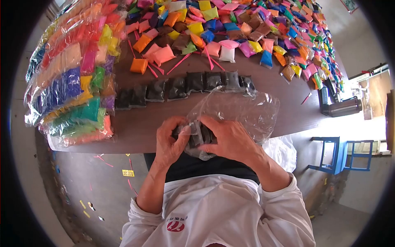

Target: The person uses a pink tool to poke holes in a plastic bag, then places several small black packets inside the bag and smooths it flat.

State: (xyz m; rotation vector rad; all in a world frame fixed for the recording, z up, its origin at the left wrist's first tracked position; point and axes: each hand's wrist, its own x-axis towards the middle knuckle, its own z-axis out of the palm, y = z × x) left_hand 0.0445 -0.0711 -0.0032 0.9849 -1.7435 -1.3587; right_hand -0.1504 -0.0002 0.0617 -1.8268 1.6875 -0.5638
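At the table's near edge, my left hand (172,138) and my right hand (228,138) are closed around several small black packets (204,133). A large clear plastic bag (251,113) surrounds these packets and spreads to the right over the table. My left thumb and fingers pinch the packets' left side, while my right fingers bend over their other side. Just beyond my hands, a row of black packets (177,88) lies across the table, from the stacked bags at left to the clear bag. Part of the held packets is hidden behind my fingers.
Clear bags of sorted coloured packets (72,82) are stacked at left. A big heap of mixed coloured packets (247,31) covers the far side, with pink sticks (179,64) before it. A metal flask (343,107) lies at right. A blue stool (339,154) stands on the floor.
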